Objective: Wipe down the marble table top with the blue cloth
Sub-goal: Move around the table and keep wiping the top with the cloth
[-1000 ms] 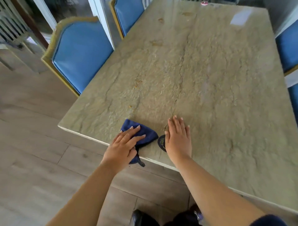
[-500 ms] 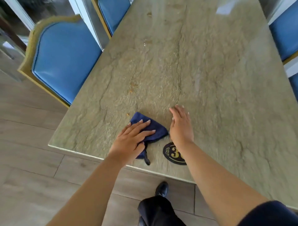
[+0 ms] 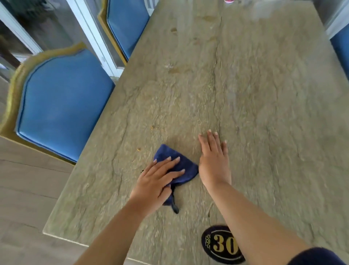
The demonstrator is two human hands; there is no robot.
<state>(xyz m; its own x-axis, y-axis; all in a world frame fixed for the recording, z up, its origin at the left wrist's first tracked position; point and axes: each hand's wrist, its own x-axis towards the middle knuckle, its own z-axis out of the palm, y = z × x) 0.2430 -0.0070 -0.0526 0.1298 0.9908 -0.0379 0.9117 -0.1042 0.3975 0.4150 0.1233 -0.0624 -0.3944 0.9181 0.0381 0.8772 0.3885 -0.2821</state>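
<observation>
The beige marble table top fills most of the view. A dark blue cloth lies folded on it near the front left. My left hand presses down on the cloth with straight fingers; the thumb tucks against the cloth's lower edge. A short loop of the cloth sticks out below the hand. My right hand rests flat on the bare marble just right of the cloth, its edge touching it. Small brown crumbs and stains lie farther up the table.
A black oval badge with a gold "30" sits near the table's front edge. Two blue chairs with gold frames stand along the left side; another blue chair at the right. A small pink item is at the far end.
Both hands and the cloth have slid forward, away from the table's front edge. The "30" badge, earlier under my right wrist, now lies well behind the hands.
</observation>
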